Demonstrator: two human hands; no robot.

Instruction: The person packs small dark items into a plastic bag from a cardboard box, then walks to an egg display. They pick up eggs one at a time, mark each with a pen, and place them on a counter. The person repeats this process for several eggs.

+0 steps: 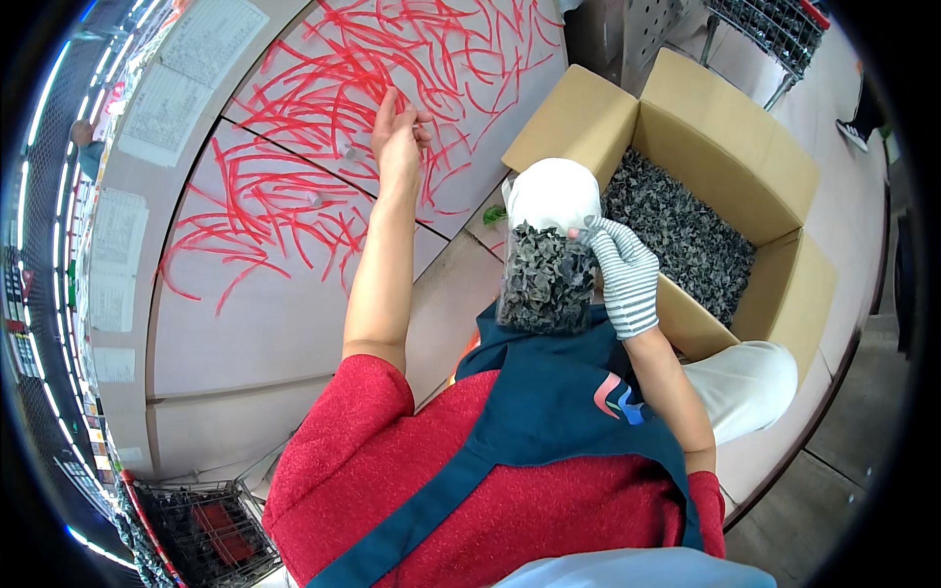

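My right hand (624, 274), in a grey-and-white striped glove, pinches the top edge of a clear plastic bag (549, 284) packed with dark, crinkled dried fungus. The bag hangs upright in front of my apron, by my white-trousered knee (554, 194). My bare left hand (397, 137) stretches out over many thin red strips (294, 206) spread on a pale surface. Its index finger is extended among the strips, and the other fingers are loosely bent. No strip can be made out in its grasp.
To the right stands an open cardboard box (784, 274) with loose dark dried fungus (676, 230) inside. One shopping cart (769, 39) is at the far right, another cart (211, 534) at the lower left. A person's shoe (853, 135) shows at the right. Paper sheets (191, 88) line the left edge.
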